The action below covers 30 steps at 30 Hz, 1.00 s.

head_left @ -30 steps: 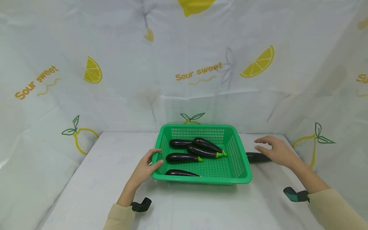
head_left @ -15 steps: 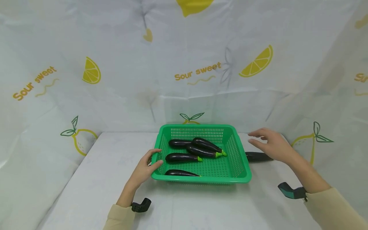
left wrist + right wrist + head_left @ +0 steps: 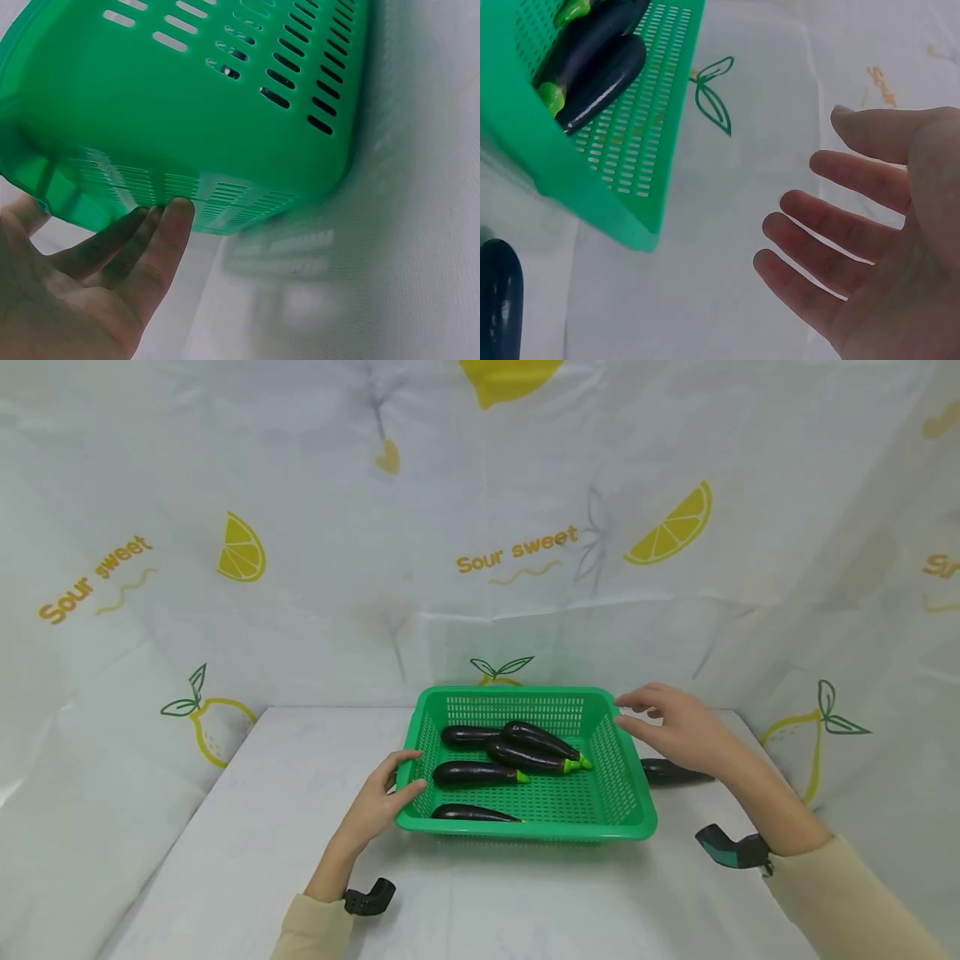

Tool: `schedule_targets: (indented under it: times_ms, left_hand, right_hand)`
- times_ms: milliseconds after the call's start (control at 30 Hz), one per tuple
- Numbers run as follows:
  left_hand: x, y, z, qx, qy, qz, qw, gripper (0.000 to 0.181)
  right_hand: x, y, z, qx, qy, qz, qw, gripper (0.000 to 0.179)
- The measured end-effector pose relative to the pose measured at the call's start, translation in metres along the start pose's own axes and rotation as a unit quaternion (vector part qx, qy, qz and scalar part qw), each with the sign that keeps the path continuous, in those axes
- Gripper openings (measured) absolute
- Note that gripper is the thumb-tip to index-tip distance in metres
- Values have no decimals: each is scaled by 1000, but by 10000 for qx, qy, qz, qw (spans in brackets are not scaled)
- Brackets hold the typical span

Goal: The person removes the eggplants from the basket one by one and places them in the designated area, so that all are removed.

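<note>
A green slotted basket (image 3: pixel 540 829) stands on the white table with several dark purple, green-capped eggplants (image 3: pixel 476 772) lying inside. My left hand (image 3: pixel 378 797) holds the basket's left side; thumb and index finger reach over the rim. In the left wrist view, its other fingers (image 3: pixel 161 247) lie against the slotted outer wall. My right hand (image 3: pixel 678 727) hovers at the basket's right rim, fingers spread and relaxed, with nothing in it. Below that hand, another eggplant (image 3: pixel 671 772) lies on the table right of the basket, also visible as a dark eggplant (image 3: pixel 500 300) in the right wrist view.
A white sheet (image 3: pixel 337 610) printed with lemons and lettering hangs behind and along both sides. The white tabletop (image 3: pixel 510 910) extends in front of the basket and to its left.
My right hand has moved left and up, from over the eggplant on the table to the basket's right rim. The left hand, the basket and the eggplants have stayed put.
</note>
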<state>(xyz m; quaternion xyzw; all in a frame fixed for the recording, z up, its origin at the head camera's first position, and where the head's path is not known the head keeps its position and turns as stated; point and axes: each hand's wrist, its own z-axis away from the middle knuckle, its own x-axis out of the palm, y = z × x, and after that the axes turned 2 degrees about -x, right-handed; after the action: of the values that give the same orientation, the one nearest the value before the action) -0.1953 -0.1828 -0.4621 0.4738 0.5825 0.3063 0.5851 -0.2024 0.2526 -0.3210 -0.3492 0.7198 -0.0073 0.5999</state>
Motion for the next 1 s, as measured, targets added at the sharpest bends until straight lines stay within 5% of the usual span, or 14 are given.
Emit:
schedule_targets:
  times_ms: [467,1000]
  left_hand:
    - [0,2,-1,-15,-54,120,9999,49]
    - [1,1,-1,-24,19,43,10000,49]
  right_hand:
    - [5,-17,-37,-165,-158,-352,9991,36]
    - [34,-16,-66,-23,-282,-711,9971,38]
